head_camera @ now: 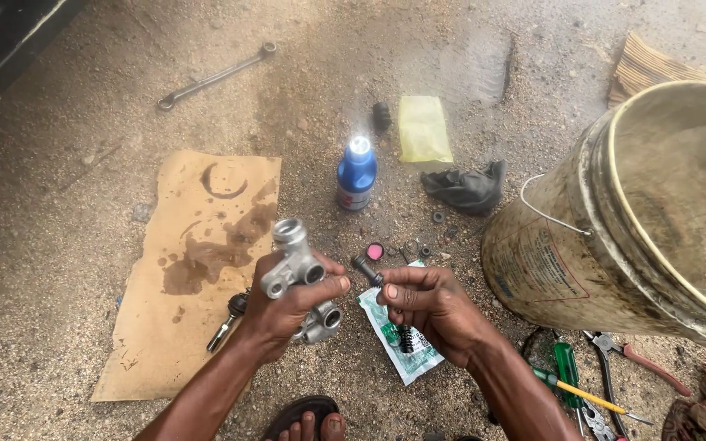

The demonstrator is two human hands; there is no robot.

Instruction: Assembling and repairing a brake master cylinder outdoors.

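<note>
Head view: left hand [288,304] at lower centre, palm up, fingers wrapped round a metal casting [297,273] held upright. Right hand [433,309] beside it, fingertips pinching a small black plug [367,269], aimed at the casting. Blue bottle [357,173] above, bucket [614,237] at right, cardboard [185,269] at left.

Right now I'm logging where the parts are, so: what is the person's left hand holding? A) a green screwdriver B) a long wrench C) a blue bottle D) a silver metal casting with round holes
D: the left hand grips the silver metal casting, while the blue bottle, green screwdriver and long wrench lie on the ground.
</note>
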